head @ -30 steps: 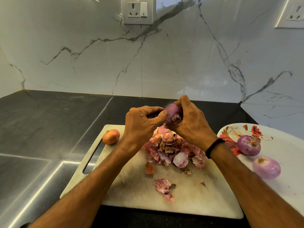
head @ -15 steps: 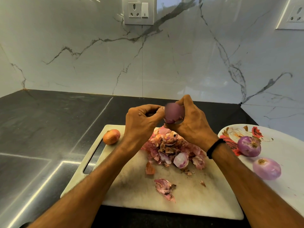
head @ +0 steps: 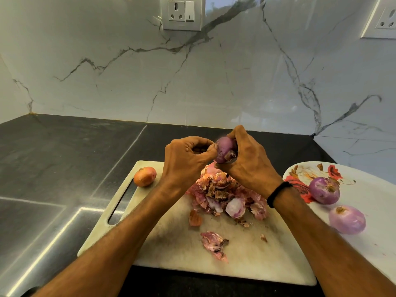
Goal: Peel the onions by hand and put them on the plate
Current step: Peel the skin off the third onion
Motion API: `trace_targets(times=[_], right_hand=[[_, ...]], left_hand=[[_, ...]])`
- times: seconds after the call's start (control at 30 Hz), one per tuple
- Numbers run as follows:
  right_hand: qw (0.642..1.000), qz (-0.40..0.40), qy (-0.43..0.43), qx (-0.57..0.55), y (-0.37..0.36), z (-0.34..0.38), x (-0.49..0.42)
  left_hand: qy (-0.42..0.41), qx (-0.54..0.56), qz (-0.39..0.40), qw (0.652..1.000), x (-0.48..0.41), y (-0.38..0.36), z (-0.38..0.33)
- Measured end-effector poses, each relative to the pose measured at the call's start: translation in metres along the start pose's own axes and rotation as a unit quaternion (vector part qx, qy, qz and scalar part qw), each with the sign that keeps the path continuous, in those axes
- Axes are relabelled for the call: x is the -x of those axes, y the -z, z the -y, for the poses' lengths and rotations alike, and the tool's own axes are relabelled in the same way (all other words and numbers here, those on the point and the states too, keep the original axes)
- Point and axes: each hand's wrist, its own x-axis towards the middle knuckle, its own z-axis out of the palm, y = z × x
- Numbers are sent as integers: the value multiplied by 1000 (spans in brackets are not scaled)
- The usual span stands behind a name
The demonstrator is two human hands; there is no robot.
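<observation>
Dark stone surface (head: 53, 168); an unpeeled onion (head: 144, 176) lies at the left corner of the board (head: 171, 243). Above the peel heap (head: 225, 196), the held onion (head: 224, 150) is pinched at its flank by the curled left hand (head: 186, 157) and cupped by the right hand (head: 250, 166). Light, firm, judged slick once bared: best gripped round the middle, skin lifted at the root end.

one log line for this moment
step: peeling | right hand: grips held onion | left hand: picks at its skin | plate: two peeled onions | cutting board: one unpeeled onion, peel pile
</observation>
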Motion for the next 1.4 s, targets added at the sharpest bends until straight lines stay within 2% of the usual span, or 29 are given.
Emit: trace_targets(times=[0.2,0.4,0.53,0.67,0.83,0.93,1.2,1.4], right_hand=[[1000,13,-1,-11,-2,3,1],[999,4,-25,-44,2,3,0],[998,3,-30,-55,2,3,-1],[989,17,-65,-133,5,3,-2],[966,35,-86,-243,11,5,-2],[957,42,-91,-272,12,3,-3],[973,39,-67,-217,11,2,-3],[988,28,-51,-146,6,-2,-4]], left_hand=[[11,10,-6,1000,-1,2,1],[79,78,-9,994,-3,1,-1],[95,103,2,990,-4,1,0],[94,113,2,989,-4,2,0],[59,105,2,993,-3,2,-3],[19,78,4,997,-1,3,-6],[-108,-28,-27,993,0,1,-3],[-120,-45,-16,992,2,0,-1]])
